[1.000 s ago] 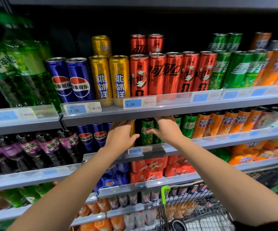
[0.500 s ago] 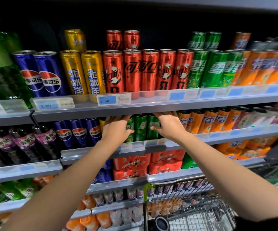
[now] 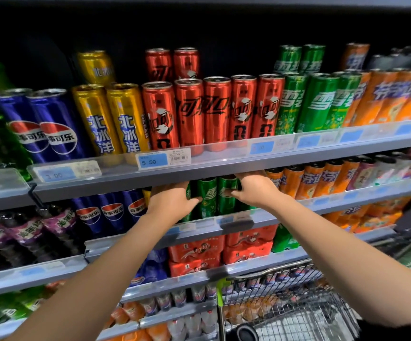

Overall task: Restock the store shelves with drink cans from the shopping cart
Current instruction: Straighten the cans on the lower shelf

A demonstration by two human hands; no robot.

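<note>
Gripping green cans [image 3: 208, 196] on the second shelf [image 3: 283, 215] at 12 o'clock, the left hand [image 3: 172, 200] and right hand [image 3: 254, 190] each curl around one; a careless shove could topple neighbouring orange cans [image 3: 305, 180] at 2 o'clock.

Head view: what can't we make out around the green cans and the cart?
- Left hand fingers: tucked under the upper shelf edge, so its grip on the green cans is unclear.
- Right hand fingertips: hidden the same way.
- Green can tops: cut off by that shelf edge.
- Shopping cart: cut by the bottom edge and blurred; its load is unreadable.
- Right-hand price tags: blurred.
</note>
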